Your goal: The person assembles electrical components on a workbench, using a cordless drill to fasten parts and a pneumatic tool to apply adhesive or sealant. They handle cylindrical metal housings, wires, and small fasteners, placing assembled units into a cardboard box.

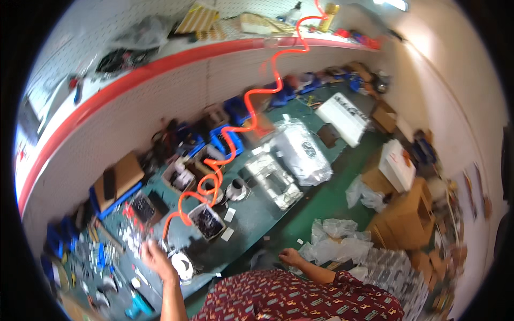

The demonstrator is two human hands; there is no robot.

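Observation:
My left hand [156, 259] is over the near left part of the green workbench [247, 227], blurred, with its fingers curled together. Whether it holds anything is hidden. Close beside it are the lower end of an orange coiled air hose [184, 206] and a white round part [182, 266]. My right hand [290, 257] is low in front of my body, off the bench's near edge, its fingers curled and nothing seen in them. Beyond the left hand stands an open box of small dark parts [207, 221], with small white squares [227, 234] next to it.
A silvery frame [273, 179] and a plastic-wrapped panel [304, 152] lie mid-bench. Blue bins [225, 140] line the back under a red-edged shelf [155, 60]. Hand tools and a teal power tool [139, 305] lie left. Cardboard boxes [409, 216] and clear plastic wrap [340, 238] are right.

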